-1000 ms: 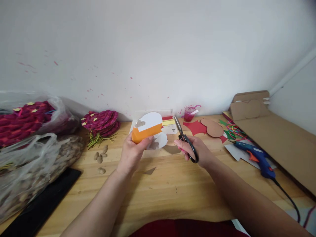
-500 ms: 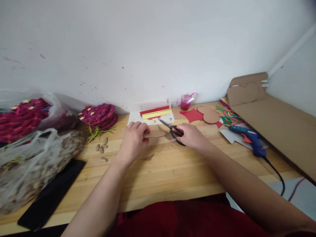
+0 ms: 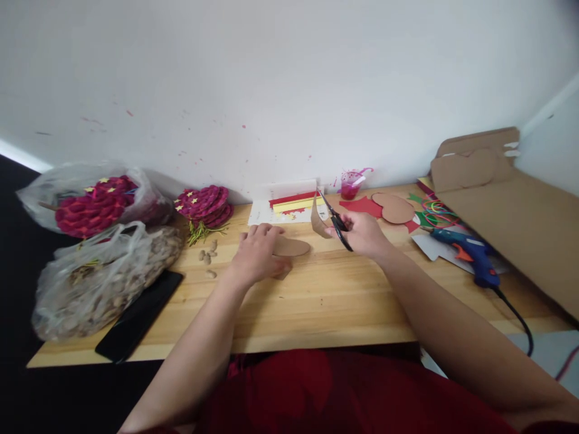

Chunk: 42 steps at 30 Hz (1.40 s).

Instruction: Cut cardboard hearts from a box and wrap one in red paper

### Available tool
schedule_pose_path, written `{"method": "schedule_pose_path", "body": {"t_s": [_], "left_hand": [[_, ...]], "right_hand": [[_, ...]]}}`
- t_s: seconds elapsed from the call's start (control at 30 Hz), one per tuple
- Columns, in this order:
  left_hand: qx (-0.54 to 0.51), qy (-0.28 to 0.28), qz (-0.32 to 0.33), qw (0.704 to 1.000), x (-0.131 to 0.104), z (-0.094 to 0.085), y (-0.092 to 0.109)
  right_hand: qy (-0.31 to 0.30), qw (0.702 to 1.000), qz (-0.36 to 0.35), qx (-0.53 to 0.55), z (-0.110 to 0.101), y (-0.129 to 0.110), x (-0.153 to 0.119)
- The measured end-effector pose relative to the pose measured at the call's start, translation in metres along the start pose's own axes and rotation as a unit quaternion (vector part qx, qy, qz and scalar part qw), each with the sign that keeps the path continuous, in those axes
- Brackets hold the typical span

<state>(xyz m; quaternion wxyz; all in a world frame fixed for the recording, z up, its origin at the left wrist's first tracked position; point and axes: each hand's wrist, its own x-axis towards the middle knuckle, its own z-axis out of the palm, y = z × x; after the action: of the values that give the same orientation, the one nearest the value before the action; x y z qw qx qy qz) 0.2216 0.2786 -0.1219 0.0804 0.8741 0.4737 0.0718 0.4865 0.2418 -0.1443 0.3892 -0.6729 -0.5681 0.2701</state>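
Note:
My left hand (image 3: 260, 254) is around the left end of a rounded cardboard cutout (image 3: 294, 246), fingers above and thumb below, just over the wooden table. In my right hand (image 3: 362, 234) is a pair of black-handled scissors (image 3: 340, 227), their blades pointing up and to the left. A thin curved cardboard offcut (image 3: 319, 223) stands upright by the blades, its lower end at my right fingertips. Under my left thumb a small cardboard scrap (image 3: 284, 275) shows in part on the table.
To the left are a bag of peanuts (image 3: 104, 289), a black phone (image 3: 140, 316), loose peanuts (image 3: 208, 256) and a magenta-painted peanut craft (image 3: 205, 202). A blue glue gun (image 3: 474, 256), cardboard shapes (image 3: 398, 209) and a large cardboard sheet (image 3: 511, 211) lie right. A cup of magenta paint (image 3: 350, 185) stands behind.
My right hand has risen slightly, the scissors now pointing more upward with the curved offcut beside them. My left hand has lowered the cutout a little and its thumb has spread. The view has shifted.

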Motion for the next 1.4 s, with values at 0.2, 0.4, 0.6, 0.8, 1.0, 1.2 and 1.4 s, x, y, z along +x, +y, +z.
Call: {"method": "schedule_pose_path", "body": {"t_s": [0.2, 0.4, 0.6, 0.8, 1.0, 1.2, 1.4], "left_hand": [[-0.01, 0.002, -0.159, 0.987, -0.021, 0.001, -0.007], [-0.191, 0.053, -0.092, 0.976, -0.045, 0.022, -0.009], [-0.24, 0.039, -0.035, 0.969, -0.053, 0.037, -0.004], [-0.287, 0.044, -0.021, 0.957, -0.058, 0.041, -0.002], [-0.519, 0.059, -0.085, 0.849, -0.049, 0.044, 0.005], [-0.707, 0.044, -0.109, 0.698, -0.025, 0.042, 0.023], [-0.683, 0.079, -0.09, 0.721, -0.02, 0.047, 0.033]], "right_hand": [[0.003, 1.0, -0.01, 0.02, 0.005, -0.004, -0.004], [-0.023, 0.999, -0.021, 0.03, 0.01, -0.006, -0.007], [-0.054, 0.996, -0.034, 0.061, 0.015, -0.003, -0.008], [-0.099, 0.986, 0.028, 0.132, 0.018, -0.012, -0.013], [-0.112, 0.973, 0.069, 0.188, 0.026, -0.019, -0.02], [-0.155, 0.965, 0.052, 0.203, 0.034, -0.02, -0.027], [-0.191, 0.963, 0.041, 0.184, 0.035, -0.02, -0.03]]}}
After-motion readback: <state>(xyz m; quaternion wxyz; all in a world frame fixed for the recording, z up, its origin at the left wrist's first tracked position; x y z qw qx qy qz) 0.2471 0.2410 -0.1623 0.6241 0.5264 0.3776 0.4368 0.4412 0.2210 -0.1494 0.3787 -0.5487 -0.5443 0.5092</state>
